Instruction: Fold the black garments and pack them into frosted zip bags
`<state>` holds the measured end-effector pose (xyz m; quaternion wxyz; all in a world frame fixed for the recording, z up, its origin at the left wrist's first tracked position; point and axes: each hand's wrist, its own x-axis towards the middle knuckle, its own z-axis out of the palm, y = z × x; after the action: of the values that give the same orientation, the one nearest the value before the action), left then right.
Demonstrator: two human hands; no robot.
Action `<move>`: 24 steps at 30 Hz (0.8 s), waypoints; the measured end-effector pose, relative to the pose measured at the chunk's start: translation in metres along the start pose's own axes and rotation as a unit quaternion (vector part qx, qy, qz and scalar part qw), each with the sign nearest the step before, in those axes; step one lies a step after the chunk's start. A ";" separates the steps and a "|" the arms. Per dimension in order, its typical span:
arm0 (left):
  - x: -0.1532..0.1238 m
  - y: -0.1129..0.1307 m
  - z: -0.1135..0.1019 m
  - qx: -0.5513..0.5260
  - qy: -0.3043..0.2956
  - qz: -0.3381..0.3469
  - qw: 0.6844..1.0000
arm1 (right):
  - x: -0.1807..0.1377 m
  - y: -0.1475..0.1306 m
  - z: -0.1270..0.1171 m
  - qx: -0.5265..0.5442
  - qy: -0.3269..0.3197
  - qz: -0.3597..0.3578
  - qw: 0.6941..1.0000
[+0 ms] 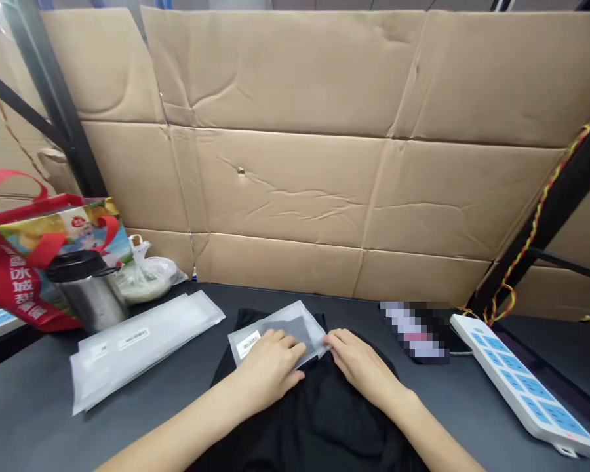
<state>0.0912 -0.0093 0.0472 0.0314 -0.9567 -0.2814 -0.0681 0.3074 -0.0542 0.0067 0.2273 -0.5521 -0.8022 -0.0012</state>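
Note:
A frosted plastic bag (295,321) with a barcode label lies on top of a black garment (354,419), which spreads toward me off the near side of the table. My left hand (270,367) rests on the bag's near left part, its fingers bent loosely over the plastic and its thumb apart from them. At the bag's right corner, my right hand (358,360) pinches the plastic edge between thumb and fingers. Dark cloth shows through the film; whether any of it is inside the bag I cannot tell.
More frosted bags (142,341) are stacked at left on the dark table (24,406). Behind them stand a steel tumbler (91,295), a red carrier bag (24,282) and a knotted plastic bag (147,275). A power strip (526,380) lies right, near a pixelated item (417,334). Cardboard (295,183) walls the back.

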 end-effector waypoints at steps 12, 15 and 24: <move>0.032 0.011 0.020 0.033 0.057 -0.008 0.998 | -0.003 0.002 0.008 0.070 0.053 0.011 0.996; 0.038 0.018 0.021 0.016 0.085 0.029 0.996 | -0.004 0.003 0.009 0.121 0.087 0.020 0.989; 0.022 0.017 0.019 0.061 0.065 0.079 0.993 | -0.012 0.002 0.001 0.045 0.049 -0.029 0.997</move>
<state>0.1213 -0.0100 0.0311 0.1126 -0.9658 -0.2063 -0.1098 0.3122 -0.0632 0.0006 0.2909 -0.5169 -0.8051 0.0008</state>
